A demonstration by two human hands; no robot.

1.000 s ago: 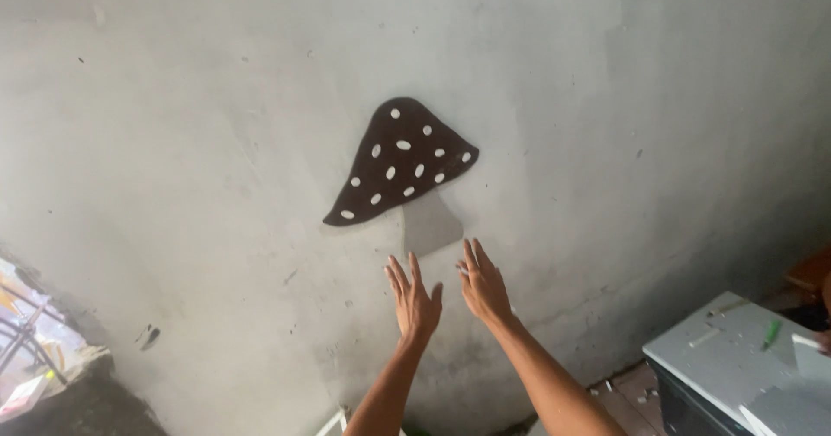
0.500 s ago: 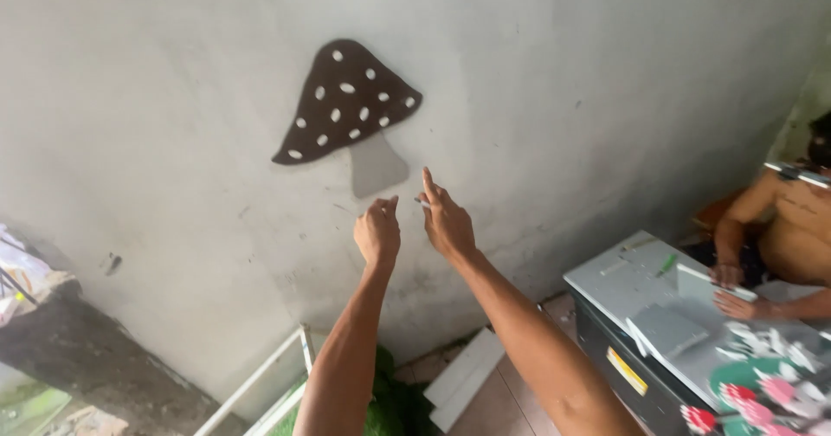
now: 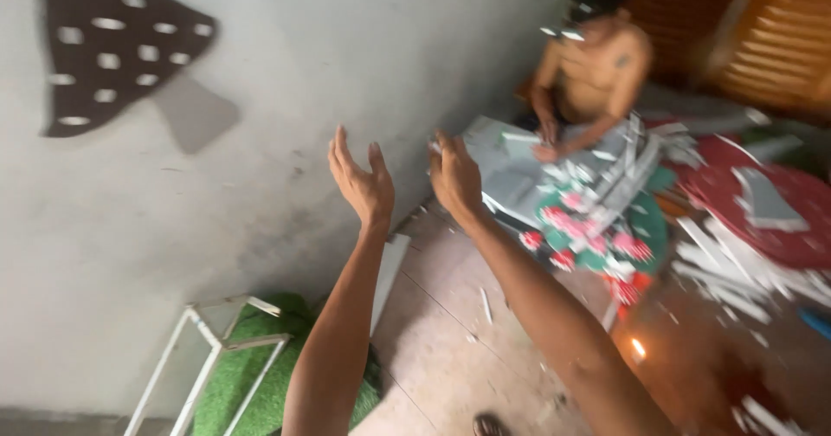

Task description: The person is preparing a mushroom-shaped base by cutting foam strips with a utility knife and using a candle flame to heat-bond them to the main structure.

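Both hands are empty right now. Left hand [image 3: 362, 180] is up in the air with the fingers spread wide and loose, palm turned toward the wall, gripping nothing. Right hand [image 3: 456, 176] sits just beside it, fingers curled in a bit more; it's blurry, but I don't see anything in it either. Neither one touches the wall, they hang in front of it.

Going by size from there: the grey plaster wall [image 3: 286, 64] fills the whole left and top of the view. On it, upper left and well apart from the hands, is a dark brown mushroom cap cutout [image 3: 117, 51] with pale oval spots, and a plain grey stem shape [image 3: 192, 111] stuck right under it. That mushroom is the closest thing to what the hands are dealing with, and it's up and to the left of them.

Over on the right there's another person sitting [image 3: 589, 72] on the floor, hands down on a pile of grey boards [image 3: 519, 172]. Next to that, a round red panel [image 3: 762, 202] with white strips scattered across it, and a green piece with small red-and-white mushroom shapes [image 3: 597, 237] on top.

Bottom left, leaning at the wall's foot, a white metal frame [image 3: 208, 349] lies over a patch of green artificial turf [image 3: 251, 375]. Bare concrete floor [image 3: 450, 332] runs under the arms, with a few small white scraps on it.
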